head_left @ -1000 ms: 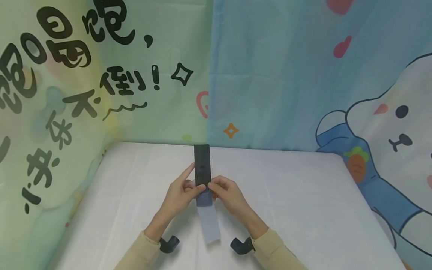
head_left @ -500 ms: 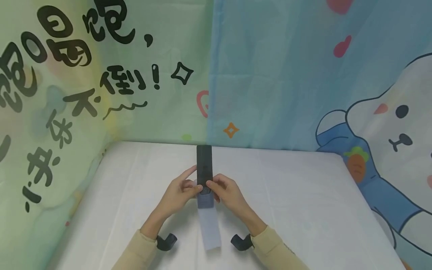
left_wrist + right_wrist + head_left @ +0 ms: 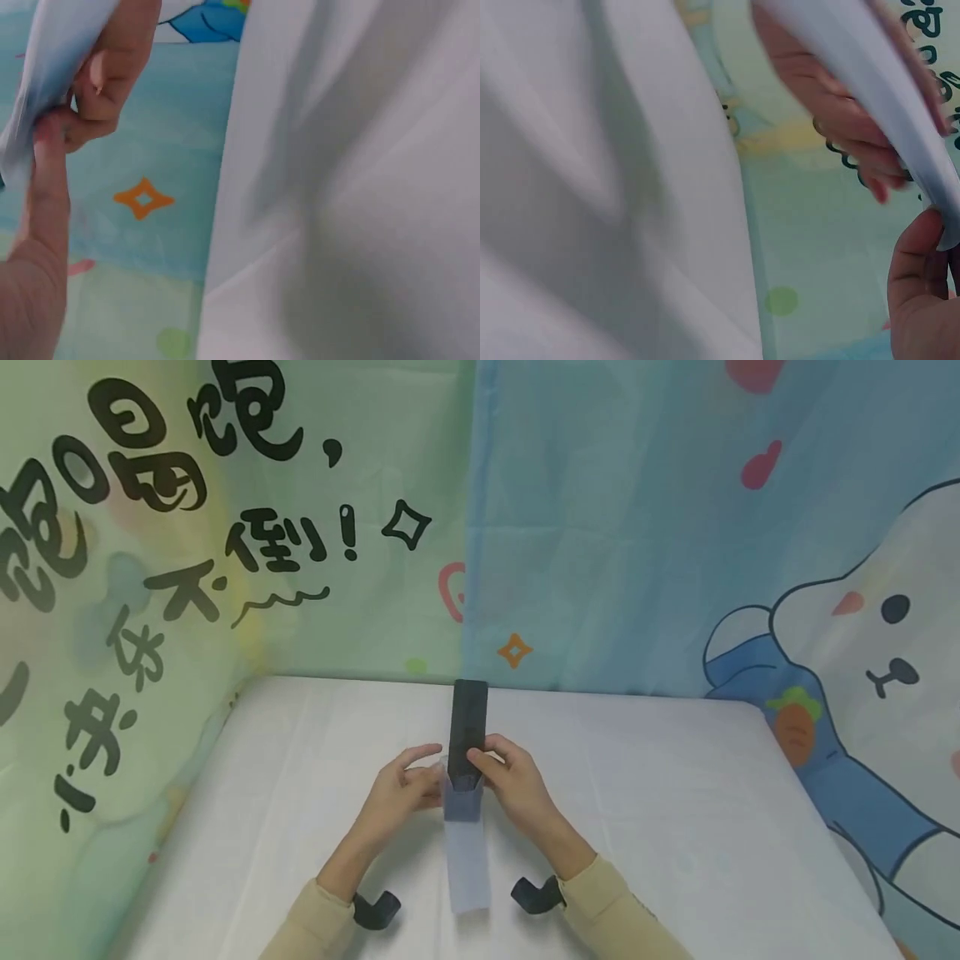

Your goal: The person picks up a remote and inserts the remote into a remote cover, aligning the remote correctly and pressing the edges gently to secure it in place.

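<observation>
Wht tbl (image 3: 675, 793), cloth-like top w/ faint creases, rounded far corners, soft grey shadows (image 3: 330, 142) across it

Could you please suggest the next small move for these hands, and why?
Perhaps bring the left hand in to steady the black piece: the right hand pinches its right side, its tapered end points toward the pale strip, and the left index finger stands clear of it.

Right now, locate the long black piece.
The long black piece is in the head view, just below centre, between the left hand and right hand, with the pale strip extending below.
</observation>
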Motion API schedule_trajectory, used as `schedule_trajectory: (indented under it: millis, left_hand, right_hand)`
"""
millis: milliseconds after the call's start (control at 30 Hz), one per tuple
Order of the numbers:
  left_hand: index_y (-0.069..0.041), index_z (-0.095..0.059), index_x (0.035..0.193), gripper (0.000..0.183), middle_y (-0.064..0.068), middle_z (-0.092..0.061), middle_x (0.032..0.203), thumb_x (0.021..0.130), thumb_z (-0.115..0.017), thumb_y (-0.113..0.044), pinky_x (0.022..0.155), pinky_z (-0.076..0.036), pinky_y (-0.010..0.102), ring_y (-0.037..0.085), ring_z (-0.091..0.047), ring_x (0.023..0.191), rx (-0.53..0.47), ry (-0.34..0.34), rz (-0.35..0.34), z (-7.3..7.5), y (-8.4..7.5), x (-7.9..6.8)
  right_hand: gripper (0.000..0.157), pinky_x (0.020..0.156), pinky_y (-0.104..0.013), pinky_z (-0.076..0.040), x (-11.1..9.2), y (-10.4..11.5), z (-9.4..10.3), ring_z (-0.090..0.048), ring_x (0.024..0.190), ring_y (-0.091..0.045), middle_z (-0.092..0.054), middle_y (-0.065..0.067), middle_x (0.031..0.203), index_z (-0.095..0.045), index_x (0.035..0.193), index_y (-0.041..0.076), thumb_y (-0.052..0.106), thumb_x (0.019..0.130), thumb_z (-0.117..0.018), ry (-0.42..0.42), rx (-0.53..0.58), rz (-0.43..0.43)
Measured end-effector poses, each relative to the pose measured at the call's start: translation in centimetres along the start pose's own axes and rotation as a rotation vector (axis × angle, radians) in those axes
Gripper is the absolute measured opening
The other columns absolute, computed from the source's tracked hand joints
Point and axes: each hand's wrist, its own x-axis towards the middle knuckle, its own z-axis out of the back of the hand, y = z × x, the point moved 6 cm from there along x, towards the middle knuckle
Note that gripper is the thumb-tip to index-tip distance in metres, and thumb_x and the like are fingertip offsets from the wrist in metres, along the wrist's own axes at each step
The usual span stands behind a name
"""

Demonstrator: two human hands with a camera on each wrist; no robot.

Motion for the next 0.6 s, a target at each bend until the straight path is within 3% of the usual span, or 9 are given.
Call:
schedule_trajectory:
  millis: [100, 200, 300, 433, 600]
  left_hand:
    - [0.006, -0.063, 0.122, 0.037, 0.015, -0.072, 0.1, 0.098, -0.067, -0.022, 0.082, -0.058, 0.041, 0.024, -0.07, 0.091, -0.031, -0.037, 0.005, 0.1, 0.6, -0.2]
    - [0.008, -0.068, 0.107, 0.026, 0.014, -0.07, 0.091, 0.097, -0.068, -0.015, 0.08, -0.058, 0.041, 0.022, -0.069, 0.084, -0.013, -0.039, -0.057, 0.0, 0.3, -0.2]
    - [0.007, -0.069, 0.102, 0.021, 0.011, -0.069, 0.084, 0.097, -0.068, -0.014, 0.077, -0.059, 0.038, 0.02, -0.069, 0.078, 0.025, -0.058, -0.111, -0.1, -0.4, -0.2]
    - [0.008, -0.069, 0.1, 0.019, 0.011, -0.069, 0.081, 0.097, -0.067, -0.011, 0.074, -0.059, 0.035, 0.019, -0.068, 0.074, 0.055, -0.095, -0.123, 0.0, -1.0, -0.1]
    - [0.009, -0.069, 0.1, 0.018, 0.011, -0.068, 0.08, 0.097, -0.067, -0.008, 0.073, -0.059, 0.034, 0.018, -0.067, 0.073, 0.065, -0.105, -0.118, 0.0, -1.8, 0.3]
  right_hand:
    - [0.028, 0.098, -0.041, -0.05, 0.1, 0.3, 0.3, -0.063, 0.112, -0.026, -0.058, -0.019, 0.124, -0.061, 0.112, -0.009, 0.016, 0.1, -0.064, -0.02, 0.002, 0.015]
    - [0.026, 0.095, -0.037, -0.051, 0.0, 0.7, 0.3, -0.065, 0.109, -0.023, -0.058, -0.018, 0.122, -0.062, 0.113, -0.007, 0.016, 0.101, -0.063, -0.018, -0.052, 0.038]
    - [0.023, 0.08, -0.029, -0.054, -0.1, 1.0, 0.2, -0.064, 0.094, -0.017, -0.058, -0.016, 0.117, -0.061, 0.115, -0.006, 0.013, 0.101, -0.061, 0.018, -0.12, 0.082]
    - [0.018, 0.06, -0.026, -0.046, -0.3, 1.5, 0.0, -0.054, 0.073, -0.015, -0.056, -0.012, 0.105, -0.06, 0.114, -0.006, 0.007, 0.101, -0.06, 0.075, -0.177, 0.143]
    - [0.012, 0.057, -0.025, -0.046, -0.5, 1.9, 0.1, -0.052, 0.067, -0.014, -0.058, -0.008, 0.094, -0.059, 0.109, -0.003, 0.006, 0.101, -0.06, 0.111, -0.226, 0.176]
